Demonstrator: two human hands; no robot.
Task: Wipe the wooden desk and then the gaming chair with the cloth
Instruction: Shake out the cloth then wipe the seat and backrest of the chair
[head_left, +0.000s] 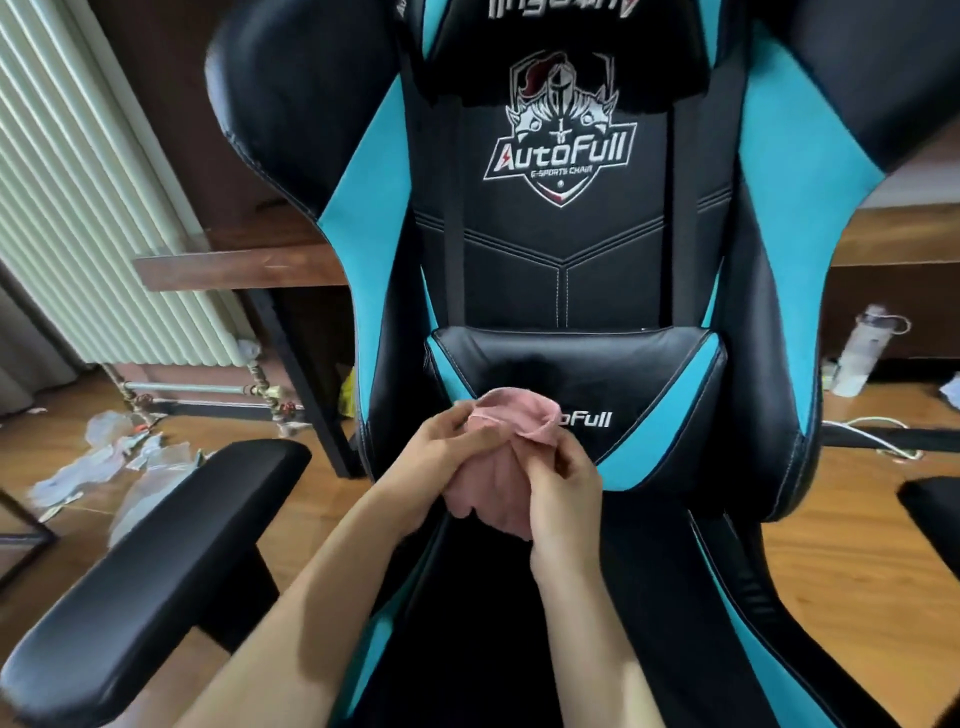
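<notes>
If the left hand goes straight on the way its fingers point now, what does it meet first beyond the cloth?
Probably the black lumbar cushion of the gaming chair: the left hand, holding the pink cloth with the right hand, points toward it. How far off it is, one view cannot tell.

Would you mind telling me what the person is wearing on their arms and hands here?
The left grip and right grip are bare hands: no gloves, and no rings that I can see. The left forearm and right forearm are bare too, with no sleeves, watch or bracelet in view down to the picture's lower edge.
</notes>
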